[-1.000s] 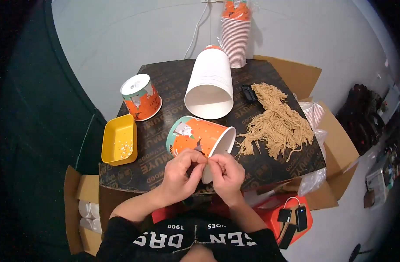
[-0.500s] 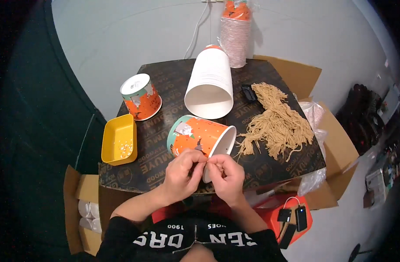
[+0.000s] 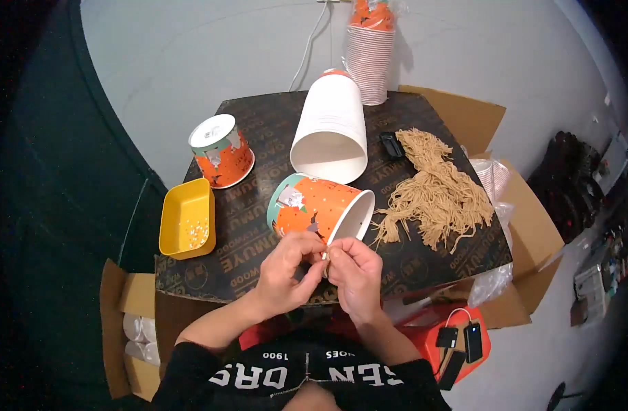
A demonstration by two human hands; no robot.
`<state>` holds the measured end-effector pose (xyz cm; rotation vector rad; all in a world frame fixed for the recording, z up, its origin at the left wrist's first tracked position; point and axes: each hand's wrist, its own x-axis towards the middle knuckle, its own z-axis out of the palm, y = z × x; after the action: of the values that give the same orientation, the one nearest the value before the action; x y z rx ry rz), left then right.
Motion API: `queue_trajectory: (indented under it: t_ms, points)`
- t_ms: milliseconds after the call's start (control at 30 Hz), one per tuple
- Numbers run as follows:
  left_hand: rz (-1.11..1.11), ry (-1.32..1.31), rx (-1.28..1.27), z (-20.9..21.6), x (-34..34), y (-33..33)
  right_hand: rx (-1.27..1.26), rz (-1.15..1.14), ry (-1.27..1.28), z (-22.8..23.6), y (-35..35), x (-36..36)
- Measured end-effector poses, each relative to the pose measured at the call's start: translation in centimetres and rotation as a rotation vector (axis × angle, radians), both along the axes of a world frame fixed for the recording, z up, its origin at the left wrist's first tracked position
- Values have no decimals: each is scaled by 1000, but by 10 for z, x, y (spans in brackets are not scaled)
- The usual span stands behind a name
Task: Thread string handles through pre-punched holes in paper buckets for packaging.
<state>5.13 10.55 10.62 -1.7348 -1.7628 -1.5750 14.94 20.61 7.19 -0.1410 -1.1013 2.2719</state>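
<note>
An orange paper bucket [image 3: 314,209] with a green band at its base lies on its side at the middle of the table, its open white mouth facing right. My left hand [image 3: 285,270] and my right hand [image 3: 355,277] meet just below its rim. Both have thumb and forefinger pinched together around a small pale thing [image 3: 325,256], too small to name. Fingers hide part of the bucket's near side. To the right lies a bundle of tan cords [image 3: 441,198], with a black clip [image 3: 391,144] at its far end.
A yellow tray [image 3: 169,222] with small white pieces stands at the left, near an upside-down orange bucket [image 3: 221,156]. Nested white buckets [image 3: 328,113] lie behind, before a wrapped upright stack [image 3: 369,65]. Cardboard boxes [image 3: 533,212] flank the dark table; a red stool [image 3: 475,356] holds electronics.
The orange bucket has shifted slightly right and away from me. My fingertips have shifted a little below its rim, and the small pale thing between them now shows.
</note>
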Motion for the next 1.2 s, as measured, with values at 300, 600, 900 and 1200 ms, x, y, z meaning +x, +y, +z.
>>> queue_trajectory:
  t_ms: [300, 600, 900, 1200]
  points:
    - [34, 123, 52, -9, -8, 3, 82, -73, 11, -2, -2, -3]
    - [3, 32, 6, -5, -5, 2, 191, -185, -80, -5, -4, -6]
    - [77, 121, 53, -15, -8, 2, 311, -368, -129, -17, 7, -7]
    - [58, 56, 21, -27, -5, -3, 631, -635, -95, -32, 25, -17]
